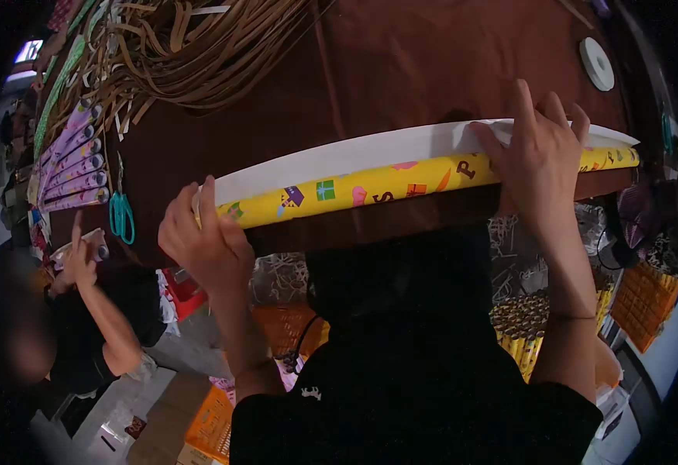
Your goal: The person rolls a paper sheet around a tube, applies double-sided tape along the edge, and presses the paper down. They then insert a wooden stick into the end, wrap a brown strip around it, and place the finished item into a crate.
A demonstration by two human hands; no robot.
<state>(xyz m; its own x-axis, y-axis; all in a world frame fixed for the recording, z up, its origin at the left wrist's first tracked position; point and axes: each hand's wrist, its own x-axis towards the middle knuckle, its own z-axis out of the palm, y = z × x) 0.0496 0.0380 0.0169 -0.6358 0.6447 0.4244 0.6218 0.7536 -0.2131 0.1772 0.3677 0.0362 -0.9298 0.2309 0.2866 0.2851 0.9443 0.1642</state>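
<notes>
A long roll of yellow printed paper [354,194] lies across the near edge of the brown-covered table, its white underside showing as a strip behind the roll. At the roll's left end, my left hand [209,240] has its fingers curled round the paper. Toward the right end, my right hand [536,151] rests on the roll and the white strip, fingers apart and the thumb on the paper.
Brown strips [192,62] lie at the back left. Teal scissors [121,217] and several pink rolls [79,170] are at the left, near another person's hand [81,260]. A white tape roll [596,64] sits back right. Orange crates [645,304] stand below.
</notes>
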